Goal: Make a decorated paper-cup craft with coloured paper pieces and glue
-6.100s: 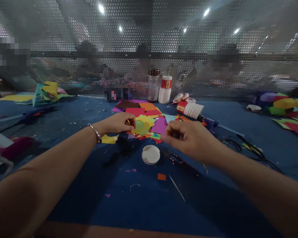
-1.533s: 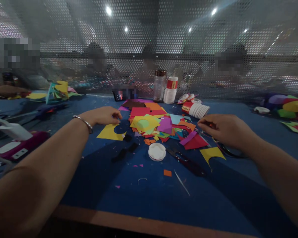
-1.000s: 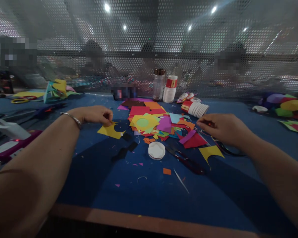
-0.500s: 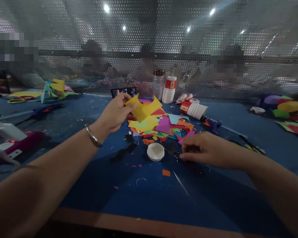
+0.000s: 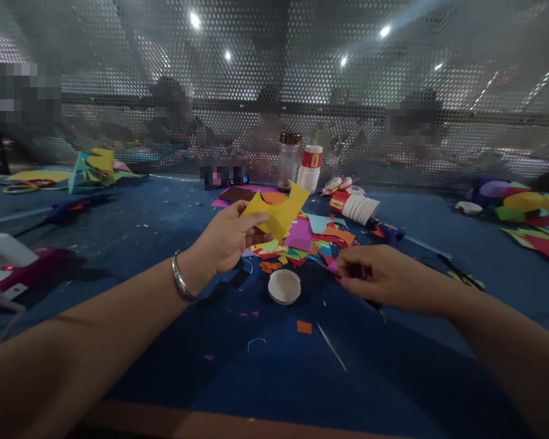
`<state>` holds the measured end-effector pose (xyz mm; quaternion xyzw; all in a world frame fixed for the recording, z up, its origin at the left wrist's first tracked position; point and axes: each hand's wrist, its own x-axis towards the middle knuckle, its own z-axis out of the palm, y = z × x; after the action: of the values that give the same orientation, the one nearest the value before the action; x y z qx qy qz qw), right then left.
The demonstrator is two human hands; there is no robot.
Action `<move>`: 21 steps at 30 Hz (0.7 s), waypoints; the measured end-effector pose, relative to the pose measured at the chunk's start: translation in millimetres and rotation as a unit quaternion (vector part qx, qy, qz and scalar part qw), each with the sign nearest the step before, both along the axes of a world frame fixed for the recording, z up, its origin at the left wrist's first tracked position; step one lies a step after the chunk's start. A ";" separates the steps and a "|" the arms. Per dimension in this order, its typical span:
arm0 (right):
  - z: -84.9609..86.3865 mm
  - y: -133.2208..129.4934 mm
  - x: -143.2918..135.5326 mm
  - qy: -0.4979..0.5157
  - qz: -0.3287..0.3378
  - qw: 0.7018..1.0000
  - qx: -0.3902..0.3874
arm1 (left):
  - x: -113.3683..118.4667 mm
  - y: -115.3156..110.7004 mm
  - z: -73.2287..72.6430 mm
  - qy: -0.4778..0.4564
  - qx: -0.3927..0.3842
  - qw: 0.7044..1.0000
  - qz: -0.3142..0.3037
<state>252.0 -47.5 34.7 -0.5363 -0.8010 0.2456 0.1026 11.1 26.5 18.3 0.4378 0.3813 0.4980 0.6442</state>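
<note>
My left hand (image 5: 238,238) pinches a piece of yellow paper (image 5: 279,213) with a curved notch cut in its top edge, raised over the paper pile. My right hand (image 5: 370,274) is closed around what look like scissors (image 5: 319,263). A thin blade points left from the fingers; the handles are mostly hidden in the hand. Below and between the hands, a shallow white cup base (image 5: 284,287) lies on the blue table. Behind it spreads a heap of coloured paper scraps (image 5: 298,236).
At the back stand a clear bottle (image 5: 289,161) and stacked paper cups (image 5: 311,167); another cup stack (image 5: 354,206) lies sideways. A blue glue gun (image 5: 388,231) is at right, a purple-and-white device (image 5: 22,268) at left. An orange scrap (image 5: 304,327) lies in front.
My left hand has brought the yellow paper slightly right and lower, turning it. My right hand has closed round the scissors, and their blade now points toward the paper pile.
</note>
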 end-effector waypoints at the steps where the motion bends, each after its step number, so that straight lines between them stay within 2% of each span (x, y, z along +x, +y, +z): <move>1: 0.3 1.1 1.1 0.029 -0.014 0.999 -0.005 | 0.8 -1.4 0.8 -0.005 -0.009 1.000 -0.006; 7: -0.5 2.9 -3.3 0.207 -0.094 0.968 -0.104 | 6.5 -12.3 3.8 -0.024 -0.040 0.998 -0.038; 13: -1.3 1.6 -11.1 0.305 -0.174 0.928 -0.120 | 9.2 -16.4 0.6 -0.048 -0.040 0.996 -0.067; 16: -1.8 1.2 -12.4 0.329 -0.181 0.919 -0.116 | 9.9 -15.7 -1.3 -0.050 -0.039 0.996 -0.060; 21: -2.6 2.2 -13.8 0.319 -0.171 0.927 -0.097 | 10.7 -14.4 -2.0 -0.048 -0.032 0.997 -0.048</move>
<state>238.2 -45.3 32.1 -0.5660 -0.5941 0.4591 0.3405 21.8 12.1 16.2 0.4100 0.3443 0.4742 0.6989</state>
